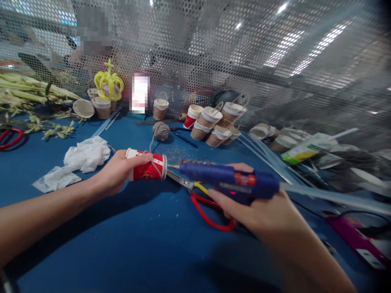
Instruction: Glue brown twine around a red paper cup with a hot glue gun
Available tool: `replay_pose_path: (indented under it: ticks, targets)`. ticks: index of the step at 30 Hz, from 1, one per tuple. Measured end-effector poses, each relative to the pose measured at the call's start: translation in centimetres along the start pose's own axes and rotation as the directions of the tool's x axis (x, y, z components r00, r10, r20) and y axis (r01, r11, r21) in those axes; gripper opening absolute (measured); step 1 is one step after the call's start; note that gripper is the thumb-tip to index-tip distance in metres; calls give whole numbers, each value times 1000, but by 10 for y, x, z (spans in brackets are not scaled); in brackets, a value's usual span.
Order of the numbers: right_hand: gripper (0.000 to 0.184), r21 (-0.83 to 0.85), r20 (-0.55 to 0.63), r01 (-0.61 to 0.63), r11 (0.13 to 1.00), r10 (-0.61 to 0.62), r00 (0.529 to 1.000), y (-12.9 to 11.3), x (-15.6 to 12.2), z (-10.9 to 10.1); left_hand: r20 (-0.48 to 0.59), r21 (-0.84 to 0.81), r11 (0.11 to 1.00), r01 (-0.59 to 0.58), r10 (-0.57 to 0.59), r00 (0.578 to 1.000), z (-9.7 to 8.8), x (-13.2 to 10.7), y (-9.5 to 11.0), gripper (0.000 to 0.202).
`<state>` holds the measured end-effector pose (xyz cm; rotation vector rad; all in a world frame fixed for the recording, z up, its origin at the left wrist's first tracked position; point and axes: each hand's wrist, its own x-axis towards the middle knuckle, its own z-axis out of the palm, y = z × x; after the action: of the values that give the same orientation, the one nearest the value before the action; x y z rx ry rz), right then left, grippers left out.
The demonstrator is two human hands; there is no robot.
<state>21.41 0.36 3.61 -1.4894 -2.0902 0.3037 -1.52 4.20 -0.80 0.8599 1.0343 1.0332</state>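
My left hand [117,171] grips a red and white paper cup [149,166] lying on its side, rim towards the right, with a strand of twine running over it from a twine ball [161,131] behind. My right hand [259,211] holds a blue glue gun [229,177] by the grip; its nozzle points left, nearly touching the cup's rim. A clear glue stick [332,197] sticks out of the gun's back. Red-handled scissors [207,207] lie on the blue table [146,240] under the gun.
Several twine-wrapped paper cups [218,124] cluster behind, with a yellow crown [109,83] on cups at the back left. Crumpled white plastic [85,156] lies left. Green stalks [27,91] and red scissors [10,137] sit far left. Glue sticks, packets and cables crowd the right. A perforated screen backs the table.
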Motion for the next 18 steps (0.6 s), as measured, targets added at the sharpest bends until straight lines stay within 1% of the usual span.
replay_pose_path:
  ticks: [1, 3, 5, 7, 8, 9, 13, 16, 18]
  targets:
    - [19, 49, 9, -78, 996, 78, 997, 3, 3, -2, -3, 11, 1000, -19, 19, 1000, 0, 0, -1, 10]
    - [28, 123, 25, -226, 966, 225, 974, 11, 11, -4, -6, 61, 996, -65, 66, 998, -1, -1, -2, 12]
    - [33, 200, -14, -342, 918, 352, 936, 24, 20, -3, -6, 136, 985, -110, 112, 994, -1, -1, -4, 15]
    - [36, 267, -24, -366, 892, 386, 922, 40, 32, 3, -14, 197, 970, -143, 149, 989, -1, -2, -6, 18]
    - [36, 256, 7, -384, 887, 396, 918, 48, 37, 7, -18, 217, 964, -156, 164, 986, -1, -3, -6, 19]
    - [35, 222, 37, -422, 879, 425, 904, 57, 42, 12, -22, 229, 958, -170, 180, 983, 0, -4, -7, 19]
    - [33, 123, 31, -487, 864, 488, 873, 85, 60, 31, 27, 248, 945, -216, 216, 976, 2, -9, -7, 16]
    - [35, 22, 26, -498, 867, 498, 867, 97, 68, 40, 88, 289, 923, -254, 239, 967, 3, -11, -8, 14]
    - [35, -53, -1, -490, 870, 491, 871, 99, 70, 43, 125, 323, 902, -285, 258, 958, 3, -12, -10, 15]
